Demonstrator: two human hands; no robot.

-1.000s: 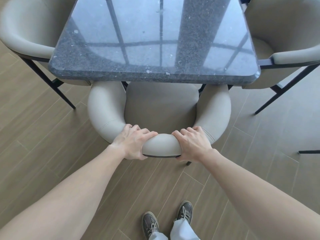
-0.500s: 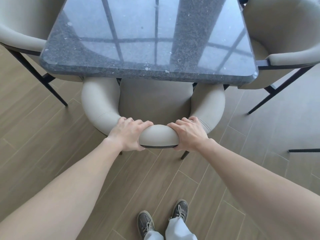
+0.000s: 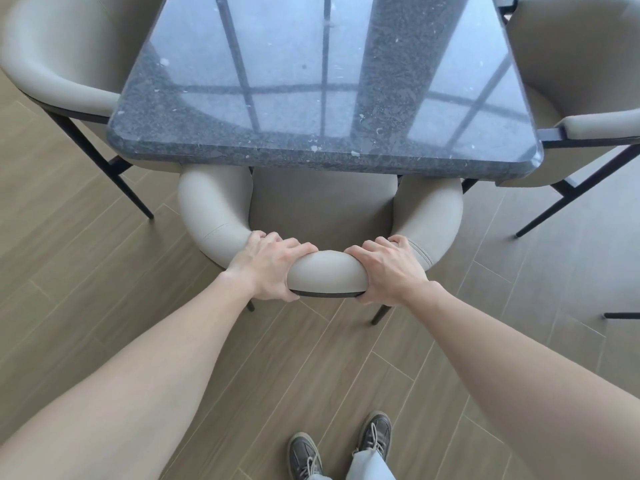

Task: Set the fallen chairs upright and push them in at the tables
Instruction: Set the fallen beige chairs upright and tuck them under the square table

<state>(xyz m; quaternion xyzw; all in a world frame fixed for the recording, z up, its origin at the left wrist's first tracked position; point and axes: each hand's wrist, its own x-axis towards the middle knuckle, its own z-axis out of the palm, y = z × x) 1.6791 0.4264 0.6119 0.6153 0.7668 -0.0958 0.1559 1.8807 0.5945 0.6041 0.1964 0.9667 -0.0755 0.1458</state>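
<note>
A beige padded chair [image 3: 322,209] with a curved back stands upright in front of me. Its seat reaches under the near edge of the dark speckled stone table [image 3: 325,147]. My left hand [image 3: 268,266] grips the top of the curved backrest left of centre. My right hand [image 3: 389,268] grips the same backrest right of centre. Fingers of both hands wrap over the padding, thumbs on the outer face. Two of the chair's black legs show below the backrest.
A second beige chair [image 3: 59,74] stands at the table's left side and a third [image 3: 585,91] at its right, both upright on black legs. A black bar [image 3: 621,315] lies at the right edge. Wood-look floor tiles; my shoes [image 3: 341,448] are below.
The chair looks slightly further under the table edge than a second ago. My hands keep the same grip on the backrest.
</note>
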